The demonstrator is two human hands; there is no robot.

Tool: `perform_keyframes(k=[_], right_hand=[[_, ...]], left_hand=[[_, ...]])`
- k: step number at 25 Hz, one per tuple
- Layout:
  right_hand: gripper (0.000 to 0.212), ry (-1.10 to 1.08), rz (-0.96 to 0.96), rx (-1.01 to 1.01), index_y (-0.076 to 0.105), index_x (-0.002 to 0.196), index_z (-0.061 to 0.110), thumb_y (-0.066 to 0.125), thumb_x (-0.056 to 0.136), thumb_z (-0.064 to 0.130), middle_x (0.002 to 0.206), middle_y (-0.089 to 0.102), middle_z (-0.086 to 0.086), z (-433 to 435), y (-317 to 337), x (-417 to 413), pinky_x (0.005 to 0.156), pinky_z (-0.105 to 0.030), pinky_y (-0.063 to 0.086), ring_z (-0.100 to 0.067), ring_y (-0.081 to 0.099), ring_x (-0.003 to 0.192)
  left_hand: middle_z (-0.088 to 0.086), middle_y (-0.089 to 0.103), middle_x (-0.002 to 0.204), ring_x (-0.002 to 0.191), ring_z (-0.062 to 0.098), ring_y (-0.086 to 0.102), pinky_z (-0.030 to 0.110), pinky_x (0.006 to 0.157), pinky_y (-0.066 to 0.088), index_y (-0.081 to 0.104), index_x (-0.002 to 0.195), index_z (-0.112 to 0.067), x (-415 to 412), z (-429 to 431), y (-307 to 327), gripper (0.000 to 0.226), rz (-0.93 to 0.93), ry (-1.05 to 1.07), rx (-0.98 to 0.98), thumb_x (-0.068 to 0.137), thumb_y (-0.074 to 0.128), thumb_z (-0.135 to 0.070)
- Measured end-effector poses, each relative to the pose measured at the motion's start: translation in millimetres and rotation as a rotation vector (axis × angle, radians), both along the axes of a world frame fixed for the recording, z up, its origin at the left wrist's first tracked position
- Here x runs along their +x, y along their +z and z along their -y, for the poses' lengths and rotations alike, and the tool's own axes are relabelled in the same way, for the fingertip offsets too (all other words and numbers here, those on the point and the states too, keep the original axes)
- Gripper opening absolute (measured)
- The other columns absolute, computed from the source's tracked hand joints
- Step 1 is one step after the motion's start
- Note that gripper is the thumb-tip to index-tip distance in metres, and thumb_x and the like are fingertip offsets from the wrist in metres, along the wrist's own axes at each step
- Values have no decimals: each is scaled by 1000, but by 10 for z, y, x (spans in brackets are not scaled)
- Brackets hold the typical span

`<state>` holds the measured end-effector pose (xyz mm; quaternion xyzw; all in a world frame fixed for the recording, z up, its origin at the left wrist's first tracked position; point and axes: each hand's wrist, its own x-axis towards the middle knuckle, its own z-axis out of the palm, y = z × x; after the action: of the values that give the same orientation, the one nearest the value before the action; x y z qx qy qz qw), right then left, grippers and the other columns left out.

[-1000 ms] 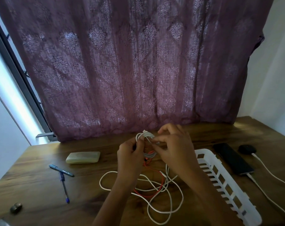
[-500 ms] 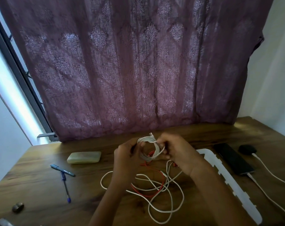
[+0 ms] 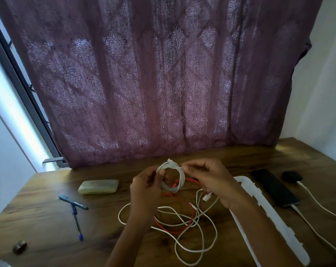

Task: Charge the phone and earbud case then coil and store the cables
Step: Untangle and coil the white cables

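A grey-white cable coil (image 3: 179, 177) hangs above the wooden table (image 3: 47, 218). My left hand (image 3: 147, 186) grips its left side, and my right hand (image 3: 207, 178) pinches its top right. Below them lie loose white cables (image 3: 199, 234) tangled with a red cable (image 3: 174, 226). A black phone (image 3: 275, 186) lies at the right with a white cable (image 3: 313, 228) plugged into its near end. Beside it a dark earbud case (image 3: 291, 176) has a second white cable (image 3: 317, 201) running from it.
A white slotted basket (image 3: 269, 222) stands right of my right forearm. At the left are a pale green case (image 3: 98, 186), a blue pen (image 3: 76, 220), a dark marker (image 3: 72, 202) and a small metal object (image 3: 19, 246). A purple curtain (image 3: 163, 83) hangs behind.
The coil has turned to face me as an open ring. My right hand has shifted from its lower right to its top right edge. My left hand keeps its grip.
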<state>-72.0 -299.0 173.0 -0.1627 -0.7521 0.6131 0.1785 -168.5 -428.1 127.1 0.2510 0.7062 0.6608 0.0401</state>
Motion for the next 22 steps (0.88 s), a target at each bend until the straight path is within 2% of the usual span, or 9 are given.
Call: perform_keyframes(k=[3,5,7,9,12,15,18,20,22], right_hand=[[13,9,24,47,69,97,12,60,88,14,46,59,21,-36,-44,5,40,-4,35,12,51,41],[12,21,29,103,71,93,13,63,86,13,66,68,15,-36,-62,2,50,-4,41,12,58,56],[10,46,24,204,72,90,17,65,84,13,81,69,12,-35,-87,-12,65,-7,46,8,63,73],[11,47,6,301,73,91,16,65,84,14,82,69,13,-40,-87,-15,69,-6,46,4,63,78],[13,45,-16,428,73,94,15,66,83,14,79,66,18,-53,-64,8,70,-8,47,4,63,80],[12,-22,-103,500,75,89,17,70,79,14,74,62,21,-61,-101,19,74,-12,46,7,60,79],[27,-195,-245,611,71,102,22,72,76,29,103,63,18,-25,-218,7,95,-35,47,-2,59,100],[46,-268,-295,674,64,116,21,67,76,44,124,56,12,63,-302,24,99,-31,45,-6,51,117],[50,-322,-339,878,57,126,18,57,83,44,136,51,3,139,-391,43,104,-31,39,-10,41,129]], left_hand=[[2,72,91,86,19,68,25,71,53,64,96,-24,18,23,51,24,72,-135,-33,85,60,-3],[-3,62,112,101,14,61,18,79,49,50,118,-33,-21,35,60,52,-154,-197,-234,80,66,-1],[-2,52,127,116,13,49,26,96,43,44,133,-29,-42,27,139,56,-482,-209,-452,83,58,-8],[-4,60,117,113,15,51,42,101,39,55,127,-24,-27,21,246,46,-655,-208,-543,82,46,-16],[-23,57,90,98,4,51,47,104,29,61,112,-31,0,38,344,26,-730,-206,-706,93,45,-27],[-30,53,67,75,-1,55,51,89,44,65,96,-35,-6,43,292,19,-660,-253,-559,87,49,-33],[-12,68,66,66,6,63,35,75,48,73,86,-28,18,-5,219,14,-551,-138,-445,84,60,-22],[-6,68,62,63,10,62,24,62,45,74,78,-22,47,-9,215,15,-561,-42,-371,83,61,-23],[-7,67,59,66,8,62,13,54,41,75,76,-20,75,-14,222,13,-546,5,-322,83,63,-21]])
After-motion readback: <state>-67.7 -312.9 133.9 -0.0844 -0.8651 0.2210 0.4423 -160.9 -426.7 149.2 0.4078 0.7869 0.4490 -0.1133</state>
